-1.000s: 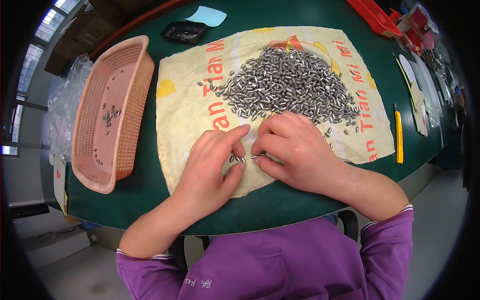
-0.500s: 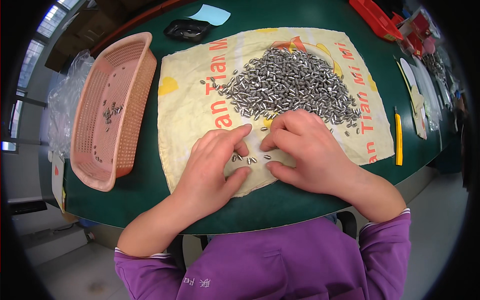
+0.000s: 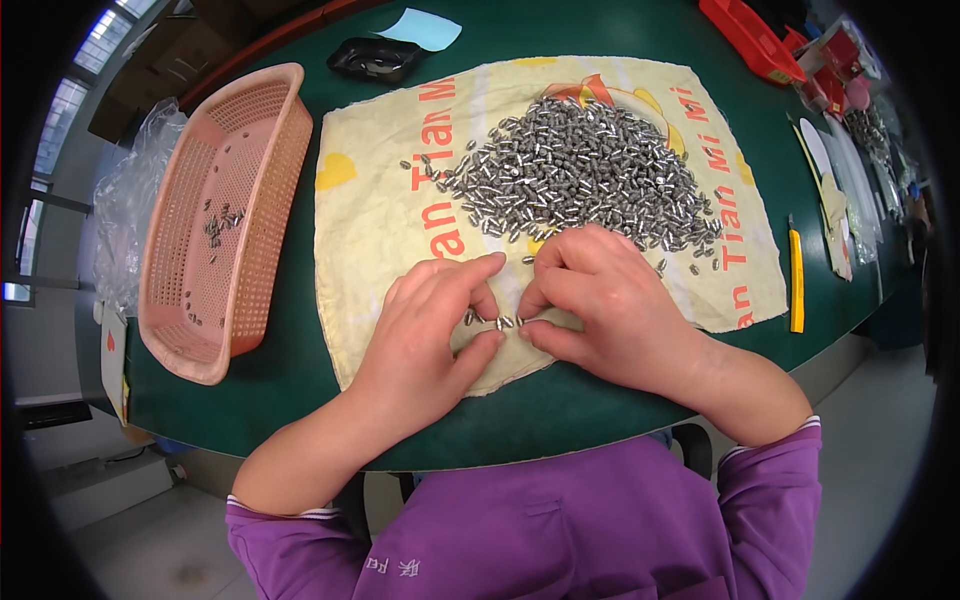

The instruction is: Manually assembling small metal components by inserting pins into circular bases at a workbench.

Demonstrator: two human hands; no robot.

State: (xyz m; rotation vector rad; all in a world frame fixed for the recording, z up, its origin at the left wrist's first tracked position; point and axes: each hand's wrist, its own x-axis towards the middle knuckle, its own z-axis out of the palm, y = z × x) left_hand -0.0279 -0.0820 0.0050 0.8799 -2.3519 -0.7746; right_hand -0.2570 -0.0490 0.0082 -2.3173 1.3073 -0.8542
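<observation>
Gleaming silvery metal pins (image 3: 500,322), short, cylindrical

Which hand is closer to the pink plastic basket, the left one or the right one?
Left. The left hand lies on the yellow cloth, just right of the pink basket. The right hand is farther right, below the pile of metal pieces.

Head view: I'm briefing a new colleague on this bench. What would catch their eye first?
A big heap of small silvery metal pieces on a yellow printed cloth at the middle of the green table. Just below it, the left hand and right hand meet over a few loose pieces. A pink plastic basket sits left, holding a few pieces.
</observation>
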